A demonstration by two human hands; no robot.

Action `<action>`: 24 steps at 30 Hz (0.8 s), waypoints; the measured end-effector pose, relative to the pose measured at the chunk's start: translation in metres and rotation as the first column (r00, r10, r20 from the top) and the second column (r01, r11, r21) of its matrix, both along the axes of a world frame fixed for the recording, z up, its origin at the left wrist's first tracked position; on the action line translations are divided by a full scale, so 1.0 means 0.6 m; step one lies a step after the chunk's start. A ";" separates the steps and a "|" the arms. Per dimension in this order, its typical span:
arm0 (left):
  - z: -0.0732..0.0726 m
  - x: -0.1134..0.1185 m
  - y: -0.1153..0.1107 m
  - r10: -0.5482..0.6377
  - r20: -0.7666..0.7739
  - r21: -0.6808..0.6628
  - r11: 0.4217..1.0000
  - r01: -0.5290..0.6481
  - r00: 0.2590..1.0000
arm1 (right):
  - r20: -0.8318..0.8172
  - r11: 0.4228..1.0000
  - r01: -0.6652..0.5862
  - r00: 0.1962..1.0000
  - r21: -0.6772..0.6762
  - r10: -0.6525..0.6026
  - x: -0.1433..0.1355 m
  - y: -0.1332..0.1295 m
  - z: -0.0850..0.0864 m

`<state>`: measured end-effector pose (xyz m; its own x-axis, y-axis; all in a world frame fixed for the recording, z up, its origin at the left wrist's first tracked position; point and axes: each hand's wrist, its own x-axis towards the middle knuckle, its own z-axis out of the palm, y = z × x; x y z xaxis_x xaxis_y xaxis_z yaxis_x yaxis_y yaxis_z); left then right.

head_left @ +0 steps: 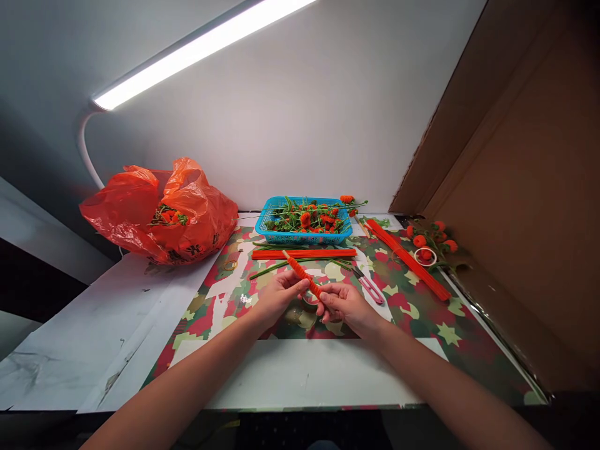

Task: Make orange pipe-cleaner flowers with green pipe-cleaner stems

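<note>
My left hand [285, 295] and my right hand [345, 304] both pinch a thin pale stick wrapped in a coil of orange pipe cleaner [300, 270]. The stick slants up to the left, and its bare tip shows at the upper end. My left fingers close round its middle, my right fingers round its lower end. Just beyond my hands lies a bundle of orange pipe cleaners [309, 254], with green pipe cleaners [269, 270] beside it. Pink-handled thread snips [369, 287] rest right of my right hand. A ring-shaped thing under my hands is partly hidden.
A blue basket [304, 238] of orange flowers with green stems stands at the back. An orange plastic bag [201, 206] sits at left, under a lamp [201, 53]. At right lie another orange bundle [407, 259], a white tape roll [425, 257] and more flowers [419, 241], beside a cardboard wall [525, 162].
</note>
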<state>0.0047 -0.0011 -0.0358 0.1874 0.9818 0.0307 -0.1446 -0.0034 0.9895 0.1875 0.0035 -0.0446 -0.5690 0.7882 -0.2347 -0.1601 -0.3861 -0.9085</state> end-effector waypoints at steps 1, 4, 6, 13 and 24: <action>-0.001 0.000 0.001 0.016 0.013 -0.003 1.000 -0.016 1.000 | -0.006 1.000 0.001 1.000 -0.014 -0.002 0.000 0.000 0.000; -0.004 -0.001 0.005 0.091 0.096 -0.009 0.996 -0.090 0.991 | -0.035 0.996 -0.026 0.999 -0.084 0.024 0.001 0.002 0.003; -0.005 -0.002 0.009 0.139 0.158 -0.006 0.990 -0.140 0.977 | -0.048 0.991 -0.071 0.997 -0.115 0.066 0.002 0.003 0.006; 0.003 0.003 -0.001 0.063 0.149 -0.096 0.994 -0.049 0.987 | -0.034 0.995 -0.096 0.995 -0.035 0.095 -0.003 0.005 0.001; -0.008 0.005 0.003 0.010 0.077 -0.140 0.990 0.001 0.997 | 0.021 0.991 -0.127 0.992 0.031 0.127 -0.005 0.007 0.003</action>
<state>0.0079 0.0007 -0.0404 0.1857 0.9782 -0.0929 -0.2212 0.1338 0.9660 0.1848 0.0075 -0.0430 -0.6607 0.7171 -0.2221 -0.0946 -0.3730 -0.9230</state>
